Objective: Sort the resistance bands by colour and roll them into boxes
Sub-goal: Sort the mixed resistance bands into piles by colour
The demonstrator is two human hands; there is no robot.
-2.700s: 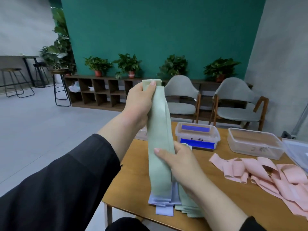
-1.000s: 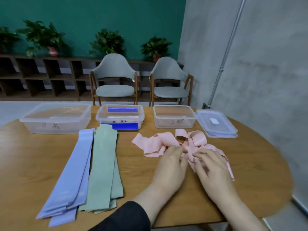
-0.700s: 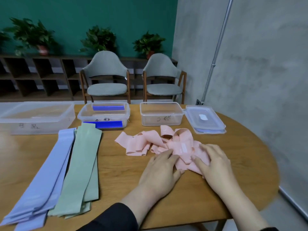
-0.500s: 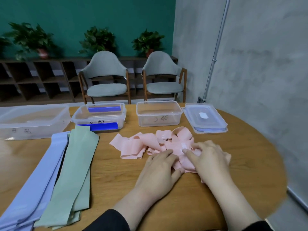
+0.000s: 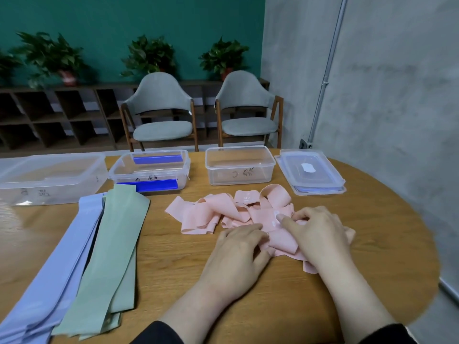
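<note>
Both hands rest side by side on a tangled heap of pink elastic resistance bands [image 5: 223, 214] on the round wooden table [image 5: 385, 244]. The left hand [image 5: 238, 256] lies flat at the heap's near edge, fingers fairly straight; the right hand [image 5: 315, 232] sits on top, fingers curled, whether pinching a band cannot be told. Left of the heap lie flat green bands [image 5: 109, 256], then lilac bands [image 5: 57, 274]. Behind the heap stand three clear plastic boxes [image 5: 239, 166] and stacked lids [image 5: 310, 172].
</note>
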